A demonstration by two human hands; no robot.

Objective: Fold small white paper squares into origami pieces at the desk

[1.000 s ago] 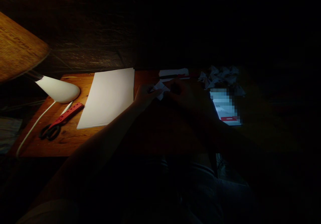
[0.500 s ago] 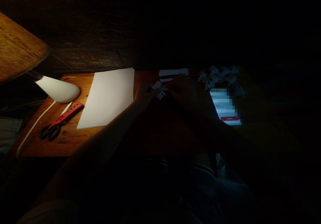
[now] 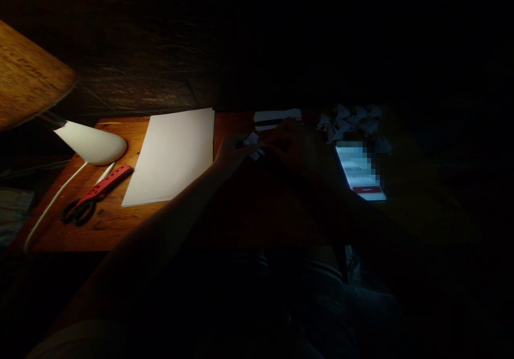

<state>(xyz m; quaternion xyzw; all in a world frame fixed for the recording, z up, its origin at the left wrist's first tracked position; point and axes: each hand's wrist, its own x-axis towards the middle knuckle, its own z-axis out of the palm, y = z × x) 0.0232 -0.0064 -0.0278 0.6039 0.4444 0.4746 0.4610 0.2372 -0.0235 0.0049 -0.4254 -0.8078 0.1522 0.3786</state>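
Between my two hands is a small piece of folded white paper (image 3: 252, 140), held above the wooden table (image 3: 120, 238). My left hand (image 3: 232, 151) is closed on its left side, thumb pressed toward the middle. My right hand (image 3: 292, 143) meets it from the right with fingers bent in at the paper; deep shadow covers most of that hand. Just beyond them lie white paper strips (image 3: 277, 116) with a dark bar across them. Left of my hands is a stack of white sheets (image 3: 172, 155).
A white lamp (image 3: 92, 143) with a wooden shade (image 3: 32, 75) stands at the left, its cord running off the front. Black-handled scissors in a red sheath (image 3: 98, 193) lie near it. On the right are a lit phone (image 3: 359, 171) and several folded paper pieces (image 3: 349, 122).
The folded paper has turned slightly between my fingers and its flaps look different. My hands stay in nearly the same place; the view has shifted a little.
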